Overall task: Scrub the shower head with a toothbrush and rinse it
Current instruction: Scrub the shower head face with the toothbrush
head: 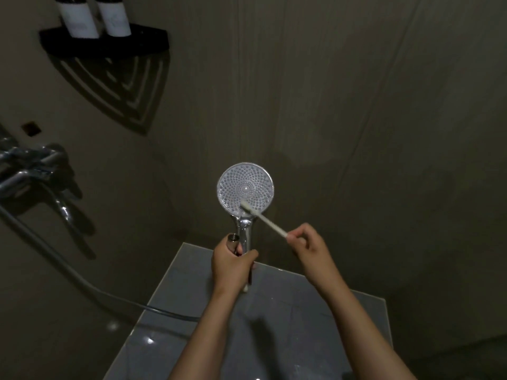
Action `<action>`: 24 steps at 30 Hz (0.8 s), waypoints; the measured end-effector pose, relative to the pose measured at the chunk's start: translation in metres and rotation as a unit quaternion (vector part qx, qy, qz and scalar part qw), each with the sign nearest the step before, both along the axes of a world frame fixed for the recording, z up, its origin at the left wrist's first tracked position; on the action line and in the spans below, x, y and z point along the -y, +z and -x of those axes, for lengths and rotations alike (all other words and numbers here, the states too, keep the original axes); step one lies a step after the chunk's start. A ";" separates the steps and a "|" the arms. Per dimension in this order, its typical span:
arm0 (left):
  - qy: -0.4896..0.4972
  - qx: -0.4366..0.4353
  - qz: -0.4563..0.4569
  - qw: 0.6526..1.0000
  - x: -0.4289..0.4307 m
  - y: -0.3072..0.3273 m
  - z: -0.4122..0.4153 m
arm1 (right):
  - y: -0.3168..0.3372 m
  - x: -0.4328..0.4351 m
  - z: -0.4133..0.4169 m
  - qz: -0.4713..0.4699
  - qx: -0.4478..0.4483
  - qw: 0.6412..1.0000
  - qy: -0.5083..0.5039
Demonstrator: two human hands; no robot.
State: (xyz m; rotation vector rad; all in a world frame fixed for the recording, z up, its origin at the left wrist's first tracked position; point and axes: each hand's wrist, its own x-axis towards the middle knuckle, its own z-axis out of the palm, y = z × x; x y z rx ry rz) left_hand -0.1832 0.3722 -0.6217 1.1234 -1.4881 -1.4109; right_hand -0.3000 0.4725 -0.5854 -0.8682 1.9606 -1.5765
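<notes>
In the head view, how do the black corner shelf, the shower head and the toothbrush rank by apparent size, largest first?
1-2. black corner shelf and shower head: similar span, no clear order.
3. toothbrush, its end hidden in the right hand.

A shower stall: chrome mixer tap (30, 171) on the wall, bottles (94, 16) on a corner shelf (104, 43) above it.

Dim, low-contrast frame; light from above throws the corner shelf (104, 42) shadow down the wall (329, 78). Brightest area: shower head (245, 187) face; small glare spots on glossy floor (301, 311). Wide-angle bending at edges, mild softness throughout.
</notes>
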 end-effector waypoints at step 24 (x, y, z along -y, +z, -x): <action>-0.011 -0.021 -0.018 1.000 0.006 0.001 0.002 | 0.001 -0.006 0.015 -0.011 -0.007 0.999 -0.044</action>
